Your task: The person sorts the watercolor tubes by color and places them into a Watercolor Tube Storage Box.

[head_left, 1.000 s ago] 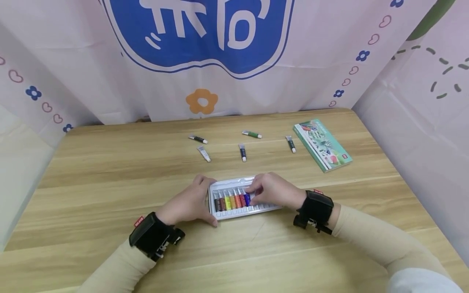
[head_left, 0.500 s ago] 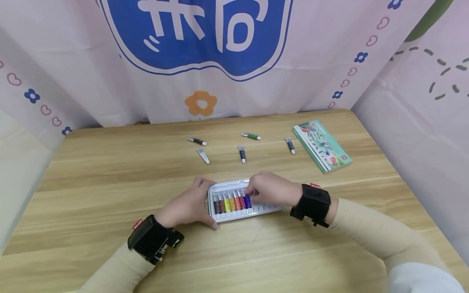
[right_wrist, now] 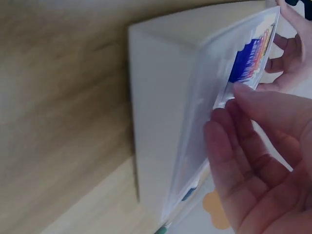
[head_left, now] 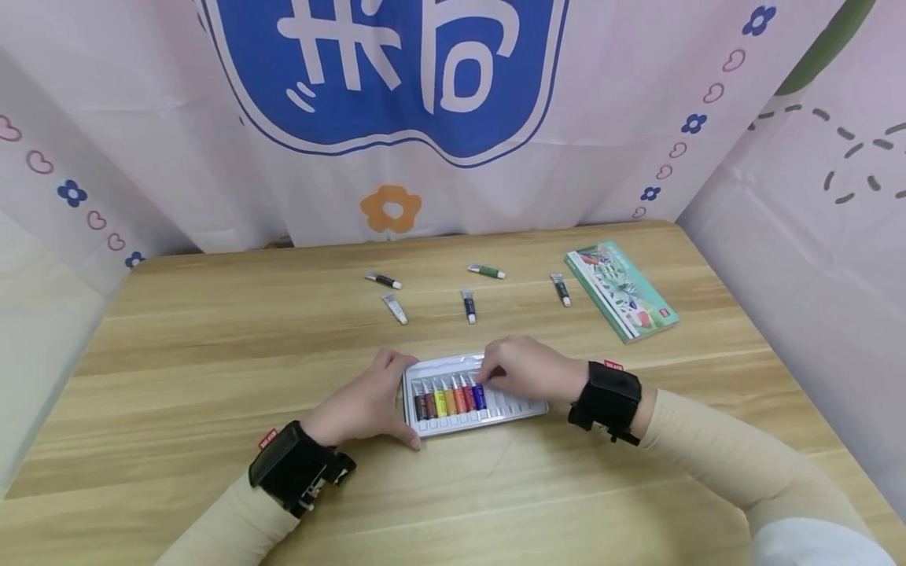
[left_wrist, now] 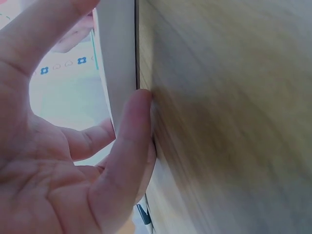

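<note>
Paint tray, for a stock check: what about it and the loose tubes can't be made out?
Upper right corner of the paint tray: head view, behind the right hand.
Label text on loose tubes: head view, too small.
Tubes inside: left wrist view, behind the tray's side wall.

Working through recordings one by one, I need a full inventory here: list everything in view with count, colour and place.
Table: 1, wood-coloured, across the view
Tray: 1, white, on the table's near middle
Tubes in the tray: 7, dark, brown, yellow, ochre, orange, red, blue; left part
Loose tubes: 5, one green, one white, three dark; beyond the tray
Box or book: 1, teal, far right
Printed cloth: count unclear, white with blue emblem; behind the table
Wrist devices: 2, black, one per wrist
Sleeves: 2, beige, forearms
Left hand: 1, bare, gripping the tray's left end
Right hand: 1, bare, beside the blue tube
</note>
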Motion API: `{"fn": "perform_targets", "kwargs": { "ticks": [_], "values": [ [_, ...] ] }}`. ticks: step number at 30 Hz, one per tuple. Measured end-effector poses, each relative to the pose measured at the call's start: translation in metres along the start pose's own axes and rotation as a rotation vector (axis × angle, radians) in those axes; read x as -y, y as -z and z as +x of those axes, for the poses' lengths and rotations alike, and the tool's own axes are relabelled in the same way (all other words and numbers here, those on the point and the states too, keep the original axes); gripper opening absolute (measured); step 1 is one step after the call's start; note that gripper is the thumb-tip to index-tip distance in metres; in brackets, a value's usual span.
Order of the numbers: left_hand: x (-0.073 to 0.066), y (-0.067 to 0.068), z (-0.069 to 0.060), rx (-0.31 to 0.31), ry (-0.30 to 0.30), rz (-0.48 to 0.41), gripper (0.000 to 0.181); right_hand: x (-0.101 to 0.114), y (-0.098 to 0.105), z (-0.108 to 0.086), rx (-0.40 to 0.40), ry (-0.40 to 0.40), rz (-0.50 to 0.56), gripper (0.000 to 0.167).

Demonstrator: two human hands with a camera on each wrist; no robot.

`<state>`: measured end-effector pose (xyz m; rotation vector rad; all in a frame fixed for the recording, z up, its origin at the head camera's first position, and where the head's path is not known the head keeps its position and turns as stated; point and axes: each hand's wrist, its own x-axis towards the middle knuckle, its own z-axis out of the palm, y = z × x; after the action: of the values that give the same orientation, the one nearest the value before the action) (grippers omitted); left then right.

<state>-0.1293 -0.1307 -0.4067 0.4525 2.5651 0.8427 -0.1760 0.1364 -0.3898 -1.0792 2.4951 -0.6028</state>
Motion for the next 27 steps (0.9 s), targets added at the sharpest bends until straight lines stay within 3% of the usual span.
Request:
{"fn": "perform_targets", "kwargs": {
  "ticks": [6,15,27],
  "values": [
    [0.0,0.0,0.002,0.003,0.005,0.016,0.115,-0.008,0.007,0.003,-0.083,0.001,0.008,0.013],
    [-0.002,-0.001,0.003,0.004,0.002,0.0,0.116,-0.032,0.02,0.017,-0.107,-0.048,0.008,0.013],
    [-0.001,-0.002,0.001,0.005,0.024,-0.003,0.118,-0.049,0.037,0.049,-0.099,-0.207,-0.027,0.012]
  ]
}}
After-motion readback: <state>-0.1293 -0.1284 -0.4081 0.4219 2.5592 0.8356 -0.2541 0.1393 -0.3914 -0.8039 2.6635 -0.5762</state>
